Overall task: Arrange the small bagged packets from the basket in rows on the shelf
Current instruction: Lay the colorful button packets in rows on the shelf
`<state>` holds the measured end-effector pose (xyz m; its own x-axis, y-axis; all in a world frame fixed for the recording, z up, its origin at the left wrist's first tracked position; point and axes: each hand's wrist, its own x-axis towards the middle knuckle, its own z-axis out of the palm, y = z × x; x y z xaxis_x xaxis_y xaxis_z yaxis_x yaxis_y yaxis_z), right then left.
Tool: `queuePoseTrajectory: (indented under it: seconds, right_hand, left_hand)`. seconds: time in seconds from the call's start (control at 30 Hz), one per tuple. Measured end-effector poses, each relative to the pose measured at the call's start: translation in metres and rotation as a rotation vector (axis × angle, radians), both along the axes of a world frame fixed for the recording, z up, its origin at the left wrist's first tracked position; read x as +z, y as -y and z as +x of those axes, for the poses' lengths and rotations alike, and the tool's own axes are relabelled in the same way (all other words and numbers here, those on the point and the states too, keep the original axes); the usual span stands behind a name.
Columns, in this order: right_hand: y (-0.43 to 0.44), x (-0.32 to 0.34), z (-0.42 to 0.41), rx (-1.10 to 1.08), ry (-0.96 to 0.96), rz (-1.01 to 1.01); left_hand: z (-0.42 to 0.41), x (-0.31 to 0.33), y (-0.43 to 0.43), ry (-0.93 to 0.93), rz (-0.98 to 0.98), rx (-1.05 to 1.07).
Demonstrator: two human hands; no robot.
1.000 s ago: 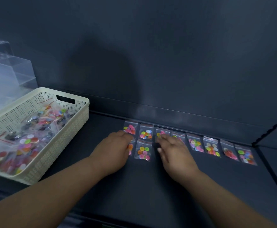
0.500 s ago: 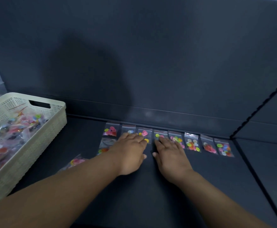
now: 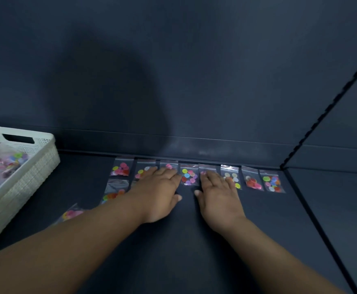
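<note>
At shelf (image 3: 194, 240) rear: clear packets (image 3: 272, 184), perhaps buttons (image 3: 185, 171).

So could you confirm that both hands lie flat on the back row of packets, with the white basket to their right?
No: the head view shows the white basket to their left. The left hand and right hand do lie flat on the back row of packets.

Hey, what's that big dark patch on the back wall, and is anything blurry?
Head view: that patch on the dark blue back wall is a soft cast shadow, likely the person's own; light is dim; the white perforated plastic basket at the left edge looks smeared.
</note>
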<state>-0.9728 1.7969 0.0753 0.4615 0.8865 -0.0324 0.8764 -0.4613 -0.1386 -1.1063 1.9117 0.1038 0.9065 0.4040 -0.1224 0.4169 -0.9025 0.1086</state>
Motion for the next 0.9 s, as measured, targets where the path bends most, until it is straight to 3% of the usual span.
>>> queuePoseTrajectory:
  seconds: [0.17,0.43,0.73,0.9]
  right_hand:
    - [0.012,0.008,0.015,-0.054,0.006,0.091]
    - [0.032,0.0,0.036,-0.077,-0.006,0.002]
    - [0.043,0.004,0.05,-0.025,-0.024,0.104]
    - [0.054,0.001,0.068,-0.134,-0.02,0.087]
  left_hand:
    - [0.019,-0.004,0.015,0.008,0.017,-0.075]
    - [0.032,-0.008,0.019,-0.088,-0.001,-0.054]
    - [0.056,-0.005,0.037,0.001,-0.002,-0.107]
    - [0.067,-0.013,0.038,-0.044,-0.02,-0.109]
